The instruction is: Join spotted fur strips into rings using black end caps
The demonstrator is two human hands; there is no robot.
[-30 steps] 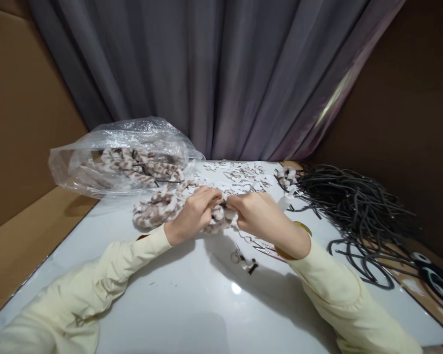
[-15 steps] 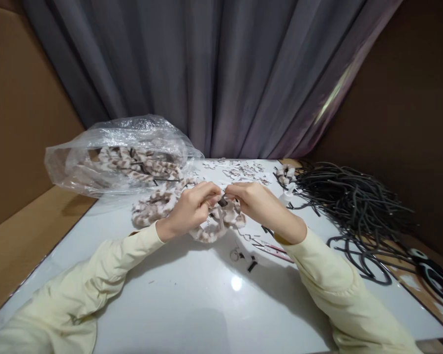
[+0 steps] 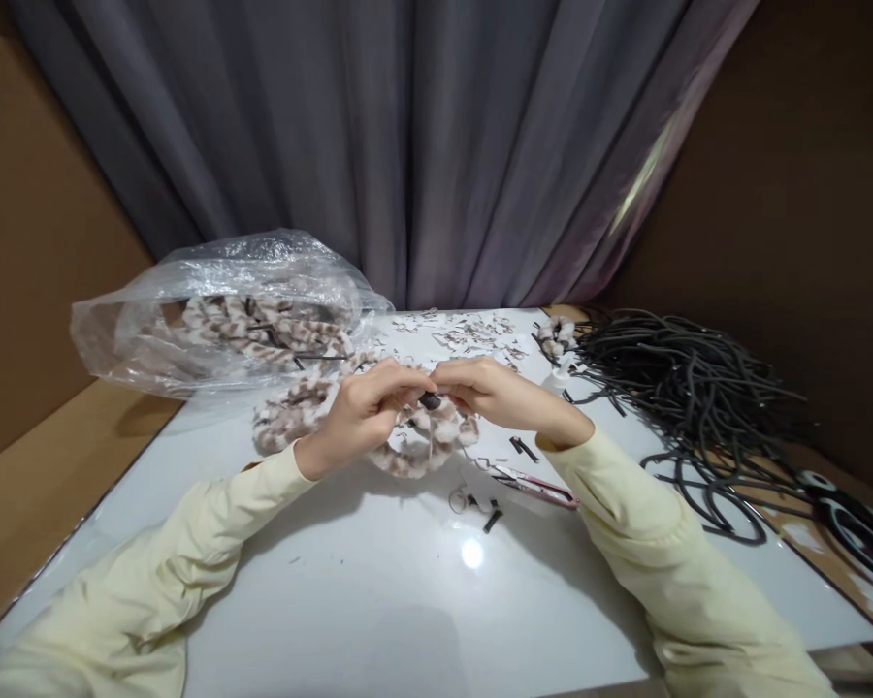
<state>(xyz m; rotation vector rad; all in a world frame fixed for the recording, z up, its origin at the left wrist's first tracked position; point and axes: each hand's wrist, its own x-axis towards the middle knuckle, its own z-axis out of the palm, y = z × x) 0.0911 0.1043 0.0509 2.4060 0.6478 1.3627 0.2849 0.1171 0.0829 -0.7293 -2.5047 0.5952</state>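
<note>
My left hand [image 3: 368, 407] and my right hand [image 3: 484, 388] meet above the middle of the white table, both with fingers pressed together. Between their fingertips they pinch a small dark piece [image 3: 430, 399]. From it hangs a fluffy brown-and-white ring [image 3: 411, 460], partly hidden behind my left hand. Left of that hand lies more of the fluffy fabric [image 3: 287, 417]. Pink-handled snips [image 3: 542, 490] rest on the table below my right hand, near short black cord pieces [image 3: 493, 521].
A clear plastic bag [image 3: 152, 334] with fluffy rings stands at the back left. Many black cords [image 3: 691, 388] are heaped at the right, with black-handled scissors [image 3: 855, 533] in front. Small metal pieces [image 3: 472, 334] lie scattered at the back of the white table [image 3: 320, 620].
The view has shifted slightly. My hands have turned a little, with fingers straighter and fingertips closer together, and the dark piece shows more clearly beneath them.
</note>
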